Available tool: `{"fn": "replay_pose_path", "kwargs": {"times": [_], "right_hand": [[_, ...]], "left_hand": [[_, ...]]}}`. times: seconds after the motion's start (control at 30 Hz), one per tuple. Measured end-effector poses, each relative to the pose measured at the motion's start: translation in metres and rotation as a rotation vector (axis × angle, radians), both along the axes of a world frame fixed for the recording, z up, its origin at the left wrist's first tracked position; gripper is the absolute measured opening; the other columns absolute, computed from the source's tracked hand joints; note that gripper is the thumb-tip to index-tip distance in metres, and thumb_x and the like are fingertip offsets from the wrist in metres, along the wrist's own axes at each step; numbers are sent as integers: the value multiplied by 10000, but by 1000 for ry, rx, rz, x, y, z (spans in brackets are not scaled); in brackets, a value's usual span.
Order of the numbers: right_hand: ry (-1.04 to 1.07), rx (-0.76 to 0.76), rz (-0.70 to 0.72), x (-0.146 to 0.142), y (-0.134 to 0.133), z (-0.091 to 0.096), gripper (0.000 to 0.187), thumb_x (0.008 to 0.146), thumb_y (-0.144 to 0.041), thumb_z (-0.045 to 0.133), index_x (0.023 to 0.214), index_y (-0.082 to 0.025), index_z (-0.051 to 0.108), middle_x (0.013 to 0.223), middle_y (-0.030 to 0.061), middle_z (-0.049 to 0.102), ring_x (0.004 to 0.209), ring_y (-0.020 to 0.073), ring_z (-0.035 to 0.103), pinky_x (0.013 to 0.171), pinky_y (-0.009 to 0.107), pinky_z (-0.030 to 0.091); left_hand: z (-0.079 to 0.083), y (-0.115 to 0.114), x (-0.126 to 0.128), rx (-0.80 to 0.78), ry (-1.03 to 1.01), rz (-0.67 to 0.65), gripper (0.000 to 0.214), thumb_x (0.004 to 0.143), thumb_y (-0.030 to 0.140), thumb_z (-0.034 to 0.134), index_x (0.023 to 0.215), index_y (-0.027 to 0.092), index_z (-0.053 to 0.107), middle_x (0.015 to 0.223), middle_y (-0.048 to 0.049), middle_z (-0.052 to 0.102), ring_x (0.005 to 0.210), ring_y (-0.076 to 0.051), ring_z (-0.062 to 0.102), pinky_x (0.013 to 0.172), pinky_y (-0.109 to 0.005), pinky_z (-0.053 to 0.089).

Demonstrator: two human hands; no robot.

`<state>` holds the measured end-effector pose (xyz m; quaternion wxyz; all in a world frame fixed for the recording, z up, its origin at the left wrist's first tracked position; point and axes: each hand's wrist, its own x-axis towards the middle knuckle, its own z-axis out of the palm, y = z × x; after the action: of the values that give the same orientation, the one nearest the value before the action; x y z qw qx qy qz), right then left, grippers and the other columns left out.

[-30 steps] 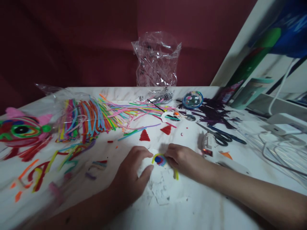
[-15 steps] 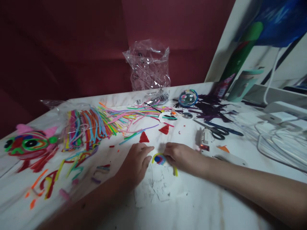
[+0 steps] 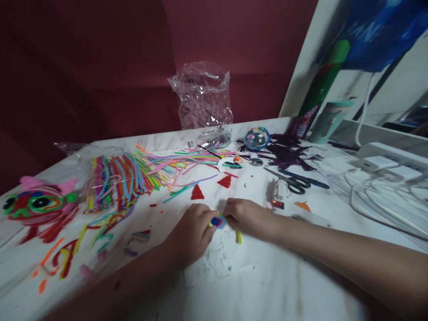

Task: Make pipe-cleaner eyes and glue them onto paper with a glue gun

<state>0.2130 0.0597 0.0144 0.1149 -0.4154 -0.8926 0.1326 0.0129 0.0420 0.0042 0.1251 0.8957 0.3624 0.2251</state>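
Observation:
My left hand (image 3: 192, 232) and my right hand (image 3: 249, 216) meet at a small coiled pipe-cleaner disc (image 3: 219, 221), blue and red inside with a yellow strand around it. Both hands pinch it against a white paper scrap (image 3: 220, 258) on the marble table (image 3: 267, 285). The yellow strand's loose end (image 3: 238, 236) sticks out below my right hand. Two red pipe-cleaner triangles (image 3: 197, 192) lie just beyond the hands.
A heap of coloured pipe cleaners in a plastic bag (image 3: 123, 176) lies at left, with a pipe-cleaner animal face (image 3: 36, 205) further left. Scissors (image 3: 297, 182), a glue gun (image 3: 279, 196), a glitter ball (image 3: 256, 138), an upright clear bag (image 3: 202, 96) and white cables (image 3: 384, 196) lie behind and right.
The view has swung right and down slightly. My left fingers have closed in on the coiled disc, covering more of the yellow strand. My right hand stays on it.

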Motion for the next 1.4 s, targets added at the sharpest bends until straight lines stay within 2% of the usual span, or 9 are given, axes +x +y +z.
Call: {"fn": "replay_pose_path", "kwargs": {"times": [0.13, 0.23, 0.47, 0.6, 0.93, 1.17, 1.4], "right_hand": [[7, -24, -25, 0, -1, 0, 182, 792, -49, 523, 786, -135, 683, 761, 36, 597, 624, 103, 516, 582, 208, 360], [10, -23, -74, 4, -4, 1, 153, 779, -61, 529, 771, -135, 663, 754, 33, 592, 619, 102, 503, 580, 211, 352], [-25, -24, -240, 11, -19, 2, 63, 754, -124, 546, 735, -150, 601, 709, 21, 590, 584, 107, 497, 520, 225, 290], [-53, -1, -284, 6, -24, 1, 97, 767, -123, 534, 716, -157, 608, 692, 31, 619, 589, 122, 531, 527, 237, 287], [-68, 58, -282, 3, -26, -10, 153, 798, -97, 498, 733, -156, 623, 705, 54, 657, 623, 149, 595, 561, 242, 335], [-67, 45, -281, 3, -32, -5, 133, 794, -122, 524, 715, -152, 627, 687, 38, 636, 600, 131, 572, 543, 229, 340], [-40, -11, -269, 3, -35, -2, 152, 796, -105, 529, 785, -147, 675, 745, 52, 652, 651, 144, 601, 587, 226, 397]], "left_hand": [[8, 5, 11, -20, 204, -7, 217, 792, 199, 549, 992, 138, 605, 965, -94, 553, 943, -250, 480, 853, -399, 431], [11, 7, 15, 17, 279, -22, 147, 815, 227, 542, 908, 141, 617, 914, -85, 545, 914, -245, 473, 833, -388, 427], [8, 6, 13, 57, 293, -29, 140, 829, 221, 534, 921, 144, 607, 925, -86, 542, 917, -245, 465, 826, -387, 414], [7, 5, 13, 39, 272, -14, 173, 813, 255, 576, 950, 153, 603, 950, -82, 547, 935, -252, 467, 842, -399, 414], [5, 3, 14, 67, 290, -3, 209, 810, 271, 593, 979, 150, 606, 970, -93, 556, 956, -271, 475, 855, -423, 419], [6, 2, 13, 62, 291, 0, 208, 808, 273, 593, 966, 139, 606, 961, -97, 554, 951, -269, 479, 849, -418, 423], [5, 3, 13, 74, 284, 6, 198, 813, 285, 593, 961, 152, 597, 959, -90, 552, 947, -267, 481, 841, -414, 425]]}}
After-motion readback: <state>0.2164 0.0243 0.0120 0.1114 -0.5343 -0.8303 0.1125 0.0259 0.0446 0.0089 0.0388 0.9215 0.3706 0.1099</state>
